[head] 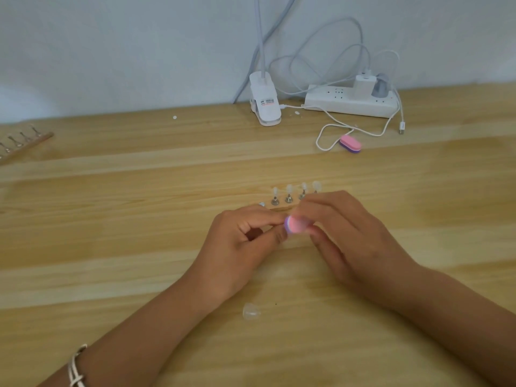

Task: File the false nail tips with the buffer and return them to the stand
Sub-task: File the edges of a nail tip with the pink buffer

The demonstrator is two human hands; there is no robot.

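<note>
My right hand grips a small pink and purple buffer, blurred, at the middle of the table. My left hand pinches something tiny against the buffer's left end; the nail tip itself is hidden by my fingers. Just behind my hands stands the nail stand, a row of metal holders with several clear nail tips upright on them; its right end is hidden by my right hand. One loose clear nail tip lies on the table between my forearms.
A second pink and purple buffer lies farther back beside a white cable. A white clip lamp and a power strip sit by the wall. Another stand lies at the far left edge.
</note>
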